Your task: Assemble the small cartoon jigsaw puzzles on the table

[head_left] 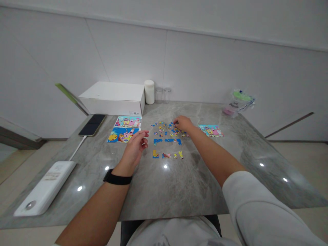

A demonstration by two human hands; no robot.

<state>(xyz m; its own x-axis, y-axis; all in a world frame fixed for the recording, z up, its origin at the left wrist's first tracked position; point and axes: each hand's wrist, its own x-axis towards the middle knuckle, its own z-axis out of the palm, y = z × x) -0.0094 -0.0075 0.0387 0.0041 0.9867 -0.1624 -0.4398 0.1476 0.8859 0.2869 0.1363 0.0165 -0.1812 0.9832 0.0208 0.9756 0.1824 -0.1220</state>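
Small, colourful jigsaw pieces (162,129) lie in a loose heap mid-table. My right hand (183,123) reaches over the heap's right side, fingertips bent down and closed around what looks like a dark puzzle piece (176,122). My left hand (137,145) hovers left of the heap, fingers loosely curled and apart, with nothing visible in them. Nearer to me are joined blue strips (173,140) and a row with a yellow section (155,154) and several other pieces. Beside my left hand lies a blue picture card (120,135), partly covered by it.
Another picture card (128,121) lies behind the blue one, and a third card (211,131) is at right. A phone (92,124) is cabled to a white power bank (46,188). At the back are a white box (112,99), a white bottle (149,92), clear jars and a plastic bag (238,102).
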